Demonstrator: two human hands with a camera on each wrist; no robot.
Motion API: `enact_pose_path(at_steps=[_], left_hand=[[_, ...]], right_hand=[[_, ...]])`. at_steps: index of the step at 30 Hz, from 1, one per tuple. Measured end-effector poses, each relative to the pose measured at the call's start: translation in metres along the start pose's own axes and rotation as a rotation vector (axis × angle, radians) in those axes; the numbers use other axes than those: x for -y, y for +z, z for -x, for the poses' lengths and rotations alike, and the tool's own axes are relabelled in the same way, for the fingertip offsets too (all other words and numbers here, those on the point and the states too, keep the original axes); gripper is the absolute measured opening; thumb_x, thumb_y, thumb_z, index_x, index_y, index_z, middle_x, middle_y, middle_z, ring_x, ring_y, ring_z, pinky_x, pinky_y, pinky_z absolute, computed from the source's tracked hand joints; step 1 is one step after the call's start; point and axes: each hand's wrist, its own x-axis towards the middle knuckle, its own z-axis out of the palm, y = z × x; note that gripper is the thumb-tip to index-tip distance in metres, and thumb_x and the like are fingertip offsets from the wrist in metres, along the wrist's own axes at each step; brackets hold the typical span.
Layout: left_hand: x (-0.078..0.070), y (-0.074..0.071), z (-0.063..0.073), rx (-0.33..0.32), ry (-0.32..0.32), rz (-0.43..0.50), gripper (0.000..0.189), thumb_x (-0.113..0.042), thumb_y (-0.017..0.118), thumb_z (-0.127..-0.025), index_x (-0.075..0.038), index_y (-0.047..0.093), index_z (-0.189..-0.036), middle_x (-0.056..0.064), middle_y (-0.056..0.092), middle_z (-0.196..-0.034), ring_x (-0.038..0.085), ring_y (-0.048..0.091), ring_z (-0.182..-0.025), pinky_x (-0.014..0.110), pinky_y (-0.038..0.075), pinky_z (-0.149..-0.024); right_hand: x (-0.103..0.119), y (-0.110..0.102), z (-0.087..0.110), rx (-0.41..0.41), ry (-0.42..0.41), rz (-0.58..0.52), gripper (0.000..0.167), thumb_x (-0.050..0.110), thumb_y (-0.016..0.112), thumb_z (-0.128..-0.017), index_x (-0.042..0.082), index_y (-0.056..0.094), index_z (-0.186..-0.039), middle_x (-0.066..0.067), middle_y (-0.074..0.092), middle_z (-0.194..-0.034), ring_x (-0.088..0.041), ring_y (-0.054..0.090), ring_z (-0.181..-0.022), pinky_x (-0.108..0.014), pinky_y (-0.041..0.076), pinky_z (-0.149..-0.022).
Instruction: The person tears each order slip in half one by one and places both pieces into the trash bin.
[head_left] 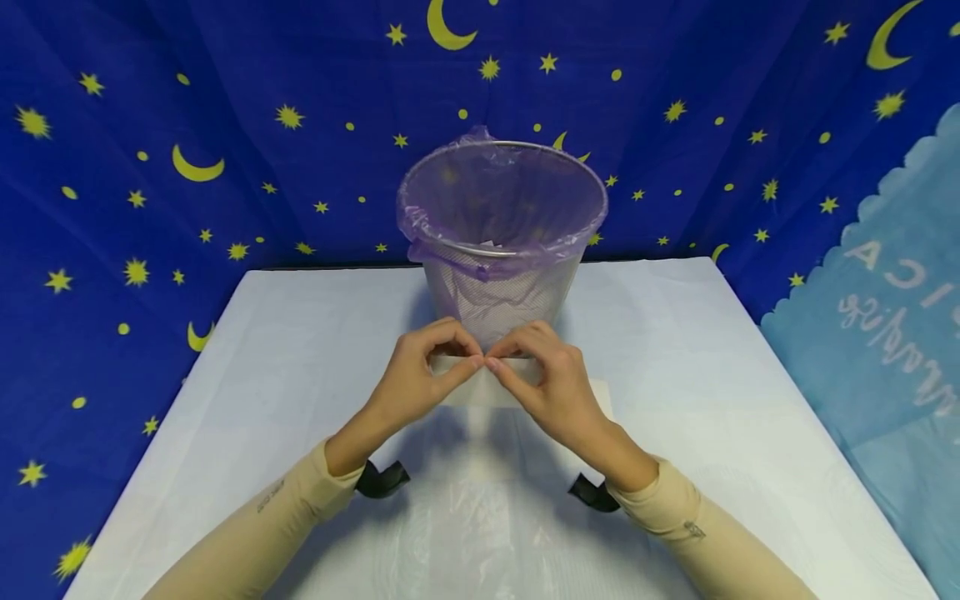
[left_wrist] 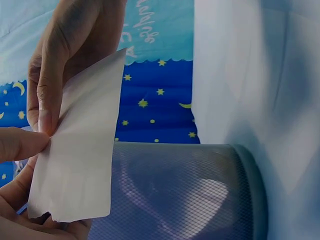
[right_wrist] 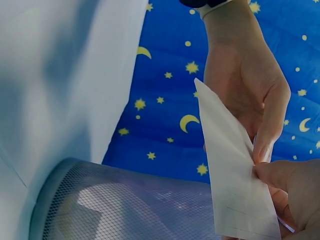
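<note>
My left hand and right hand meet in front of a wastebasket, thumbs and fingertips side by side. Each pinches the top edge of a strip of white paper near its middle. The left wrist view shows the paper hanging flat from the fingers, with a ragged notch at one end. In the right wrist view the paper has a slanted, pointed end. Just beyond the hands stands the mesh wastebasket, upright, with a thin purple bag folded over its rim.
A white cloth covers the table. Something pale and flat shows beside the right hand; I cannot tell whether it is separate paper. Small white bits lie inside the basket. Behind hangs a blue curtain with moons and stars, and a light-blue cloth hangs at right.
</note>
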Motion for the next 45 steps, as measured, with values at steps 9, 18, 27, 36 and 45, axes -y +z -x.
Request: enact_pose_path(at_steps=[9,18,27,36,45], left_hand=[[-0.016,-0.005,-0.009,0.010,0.044,-0.002,0.003,-0.010,0.075,-0.099,-0.007,0.074,-0.097,0.003,0.070,-0.096,0.018,0.071,-0.096,0.034,0.060,-0.090],[-0.029,-0.008,-0.019,0.023,0.071,0.012,0.006,-0.005,0.075,-0.097,-0.010,0.074,-0.096,0.003,0.070,-0.096,0.018,0.070,-0.095,0.035,0.060,-0.091],[-0.045,-0.017,-0.028,0.048,0.084,-0.026,0.003,-0.007,0.075,-0.098,-0.009,0.074,-0.098,0.001,0.070,-0.097,0.016,0.070,-0.095,0.034,0.060,-0.089],[-0.059,-0.023,-0.038,0.068,0.125,-0.047,0.002,-0.009,0.074,-0.099,-0.008,0.074,-0.097,0.002,0.071,-0.097,0.016,0.070,-0.092,0.034,0.059,-0.083],[-0.067,-0.024,-0.044,0.087,0.175,-0.053,0.003,-0.009,0.074,-0.099,-0.011,0.075,-0.098,0.000,0.070,-0.096,0.016,0.068,-0.087,0.033,0.057,-0.078]], right_hand=[[0.010,-0.011,-0.010,-0.023,-0.019,0.014,0.008,0.010,0.081,-0.093,0.016,0.078,-0.096,0.005,0.075,-0.092,-0.014,0.067,-0.093,-0.030,0.053,-0.080],[0.016,-0.022,-0.018,0.000,-0.035,0.024,0.007,0.010,0.081,-0.093,0.015,0.077,-0.097,0.004,0.075,-0.093,-0.011,0.068,-0.087,-0.026,0.051,-0.075],[0.029,-0.033,-0.032,-0.012,-0.074,0.036,0.006,0.008,0.081,-0.093,0.012,0.077,-0.096,0.002,0.076,-0.090,-0.011,0.070,-0.083,-0.025,0.053,-0.076],[0.034,-0.041,-0.043,-0.017,-0.110,0.046,0.006,0.008,0.082,-0.092,0.012,0.078,-0.095,0.002,0.076,-0.089,-0.010,0.070,-0.083,-0.024,0.052,-0.074],[0.038,-0.052,-0.049,-0.024,-0.145,0.056,0.008,0.008,0.083,-0.090,0.010,0.079,-0.096,0.002,0.077,-0.090,-0.010,0.071,-0.085,-0.023,0.051,-0.077]])
